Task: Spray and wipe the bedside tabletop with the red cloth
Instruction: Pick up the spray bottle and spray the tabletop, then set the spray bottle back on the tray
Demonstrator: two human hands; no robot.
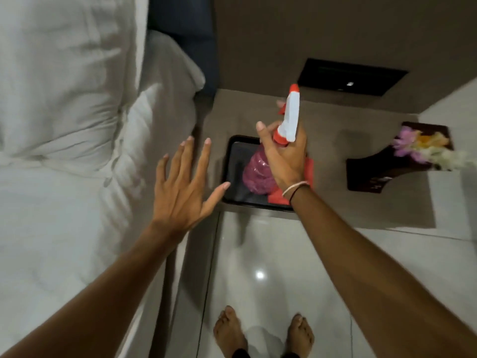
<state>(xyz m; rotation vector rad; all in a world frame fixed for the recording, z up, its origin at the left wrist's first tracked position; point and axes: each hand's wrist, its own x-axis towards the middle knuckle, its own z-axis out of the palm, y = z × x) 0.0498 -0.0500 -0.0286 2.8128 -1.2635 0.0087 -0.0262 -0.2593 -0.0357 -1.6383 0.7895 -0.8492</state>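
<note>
My right hand (285, 156) grips a spray bottle (258, 174) with a pink body and a white and red trigger head, held above the bedside tabletop (335, 151). The nozzle points away from me toward the wall. Under the bottle a red cloth (308, 167) lies in a black tray (236, 161) on the tabletop; my hand and the bottle hide most of the cloth. My left hand (183, 184) hovers open with fingers spread, left of the tray, near the bed's edge.
A bed with white sheets and pillows (64, 125) fills the left side. A dark holder with flowers (402, 156) sits at the tabletop's right. A black panel (351, 76) is set in the wall behind. My bare feet (263, 332) stand on glossy floor tiles.
</note>
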